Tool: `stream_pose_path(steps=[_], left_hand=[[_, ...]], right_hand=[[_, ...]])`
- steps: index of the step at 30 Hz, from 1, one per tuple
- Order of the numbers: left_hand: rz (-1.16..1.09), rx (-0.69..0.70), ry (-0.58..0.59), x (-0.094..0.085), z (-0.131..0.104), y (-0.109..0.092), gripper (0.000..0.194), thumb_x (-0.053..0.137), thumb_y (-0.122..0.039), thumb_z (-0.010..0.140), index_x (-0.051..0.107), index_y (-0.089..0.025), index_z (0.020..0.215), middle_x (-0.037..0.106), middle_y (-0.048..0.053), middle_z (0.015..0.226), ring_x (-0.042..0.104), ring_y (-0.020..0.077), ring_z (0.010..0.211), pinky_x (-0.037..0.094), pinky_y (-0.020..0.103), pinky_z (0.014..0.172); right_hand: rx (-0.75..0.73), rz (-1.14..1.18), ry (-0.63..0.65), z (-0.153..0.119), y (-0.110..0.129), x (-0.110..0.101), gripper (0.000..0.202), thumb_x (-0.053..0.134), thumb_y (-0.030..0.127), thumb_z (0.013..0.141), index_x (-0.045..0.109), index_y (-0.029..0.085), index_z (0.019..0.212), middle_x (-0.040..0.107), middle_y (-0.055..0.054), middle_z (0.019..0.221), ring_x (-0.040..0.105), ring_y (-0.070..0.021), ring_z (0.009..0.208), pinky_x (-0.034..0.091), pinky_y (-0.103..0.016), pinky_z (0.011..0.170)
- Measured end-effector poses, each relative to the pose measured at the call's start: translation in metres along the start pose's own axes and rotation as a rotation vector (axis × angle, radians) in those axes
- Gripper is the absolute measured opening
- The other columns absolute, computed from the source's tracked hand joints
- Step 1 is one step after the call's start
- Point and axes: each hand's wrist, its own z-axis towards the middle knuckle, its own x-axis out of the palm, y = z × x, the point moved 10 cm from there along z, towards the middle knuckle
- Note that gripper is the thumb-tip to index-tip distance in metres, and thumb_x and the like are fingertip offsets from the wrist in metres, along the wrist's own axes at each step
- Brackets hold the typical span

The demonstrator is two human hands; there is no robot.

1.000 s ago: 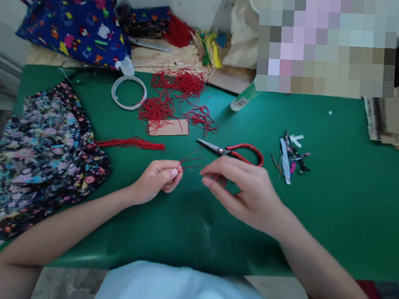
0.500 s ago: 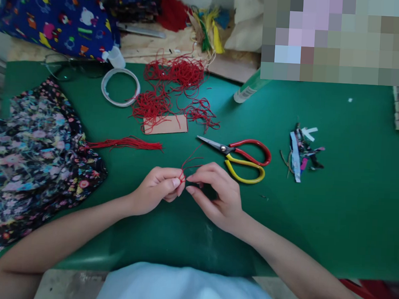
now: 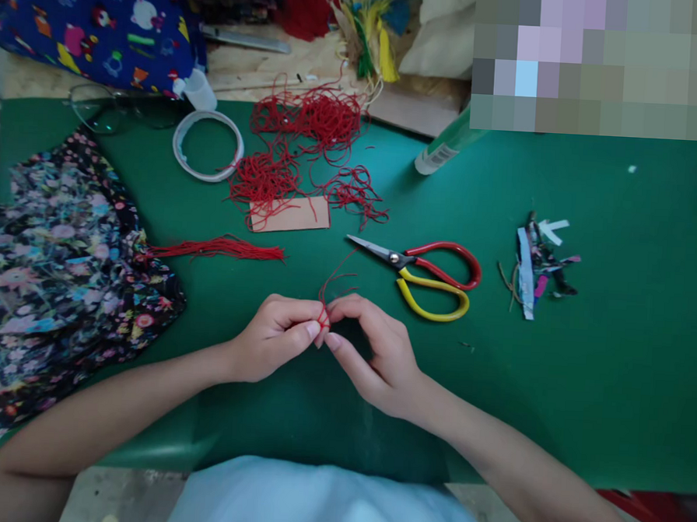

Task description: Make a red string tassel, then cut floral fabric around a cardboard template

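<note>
My left hand (image 3: 283,335) is closed, its thumb and index finger pinching a thin red cord (image 3: 323,316) that loops around the fingertips. Loose ends of the cord trail up toward the scissors. Against these fingertips, from the right, comes my right hand (image 3: 379,352); its thumb and index finger are curved with a gap between them. Whether they touch the cord is hard to see. Scissors (image 3: 421,269) with one red and one yellow handle lie just beyond my right hand. A bundle of red cords (image 3: 226,247) lies to the upper left.
Tangled red cord (image 3: 326,120) and a cardboard strip (image 3: 292,214) lie ahead on the green table (image 3: 580,398). A tape roll (image 3: 176,147), glasses (image 3: 93,111) and floral fabric (image 3: 61,277) are on the left. Scraps (image 3: 527,262) and a green tube (image 3: 441,149) are on the right.
My right hand's fingertips have come closer to the left fingertips and the cord. Both hands have shifted slightly down. The view has moved a little.
</note>
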Motion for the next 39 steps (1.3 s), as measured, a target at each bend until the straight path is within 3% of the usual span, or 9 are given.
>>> stream_pose_path(steps=[4,9,14,20,24,29,32,35,39], left_hand=[[0.082,0.017,-0.003,0.001,0.0,-0.004,0.029,0.043,-0.023,0.092,0.053,-0.017,0.066,0.046,-0.004,0.054,0.044,0.0086,0.053,0.035,0.022,0.054],[0.253,0.104,-0.031,0.002,-0.001,-0.015,0.027,0.043,-0.02,0.091,0.055,-0.017,0.067,0.047,-0.005,0.052,0.044,0.0072,0.05,0.036,0.019,0.052],[0.47,0.219,-0.067,0.006,-0.004,-0.027,0.023,0.045,-0.015,0.09,0.054,-0.017,0.069,0.052,-0.004,0.057,0.046,0.006,0.05,0.038,0.017,0.052],[0.556,0.284,-0.077,0.012,-0.003,-0.036,0.022,0.047,-0.012,0.088,0.048,-0.018,0.067,0.042,-0.007,0.054,0.038,0.0047,0.047,0.031,0.016,0.048],[0.557,0.249,-0.082,0.011,-0.003,-0.032,0.026,0.046,-0.014,0.09,0.044,-0.018,0.064,0.039,-0.007,0.053,0.037,0.0046,0.048,0.031,0.016,0.049],[0.541,0.191,-0.052,0.012,-0.004,-0.025,0.026,0.044,-0.017,0.092,0.049,-0.018,0.066,0.045,-0.005,0.055,0.042,0.0055,0.05,0.034,0.016,0.051],[0.533,0.185,-0.017,0.014,-0.004,-0.026,0.026,0.043,-0.017,0.091,0.051,-0.017,0.067,0.046,-0.005,0.054,0.042,0.0056,0.049,0.034,0.017,0.051],[0.521,0.184,0.01,0.016,-0.003,-0.026,0.025,0.042,-0.016,0.09,0.051,-0.017,0.067,0.047,-0.005,0.055,0.043,0.0056,0.05,0.035,0.016,0.052],[0.515,0.186,0.015,0.016,-0.002,-0.027,0.025,0.04,-0.014,0.089,0.052,-0.018,0.067,0.052,-0.004,0.056,0.048,0.0064,0.051,0.039,0.016,0.053]], right_hand=[[0.152,0.103,0.022,-0.004,-0.01,0.003,0.005,0.055,0.02,0.095,0.053,0.02,0.099,0.064,-0.001,0.083,0.061,-0.0094,0.074,0.05,-0.023,0.068],[0.524,0.483,0.022,-0.015,-0.032,0.013,0.02,0.055,0.036,0.095,0.058,0.018,0.102,0.056,0.003,0.07,0.052,-0.0075,0.06,0.044,-0.021,0.054],[0.87,0.946,-0.103,-0.032,-0.047,0.029,0.032,0.076,0.043,0.078,0.065,0.017,0.094,0.044,0.009,0.058,0.025,-0.0017,0.045,0.022,-0.015,0.036],[1.048,1.092,-0.278,-0.048,-0.053,0.039,0.036,0.089,0.034,0.062,0.064,0.02,0.084,0.032,0.013,0.05,0.018,-0.0022,0.046,0.018,-0.012,0.033],[1.023,1.176,-0.353,-0.052,-0.052,0.042,0.035,0.088,0.028,0.062,0.057,0.019,0.076,0.035,0.012,0.051,0.019,-0.0024,0.047,0.018,-0.011,0.034],[0.885,1.056,-0.405,-0.05,-0.055,0.034,0.03,0.078,0.039,0.077,0.055,0.02,0.079,0.039,0.011,0.054,0.021,-0.0024,0.045,0.02,-0.013,0.035],[0.654,0.736,-0.393,-0.036,-0.049,0.011,0.022,0.068,0.039,0.086,0.058,0.02,0.081,0.047,0.008,0.057,0.032,-0.0035,0.044,0.027,-0.016,0.037],[0.361,0.195,-0.342,-0.017,-0.025,-0.015,0.011,0.062,0.025,0.091,0.062,0.019,0.081,0.057,0.002,0.068,0.05,-0.0072,0.055,0.04,-0.02,0.047],[-0.059,-0.197,-0.28,-0.005,0.013,-0.024,0.012,0.058,0.009,0.089,0.061,0.021,0.091,0.068,-0.003,0.083,0.065,-0.013,0.077,0.055,-0.025,0.065]])
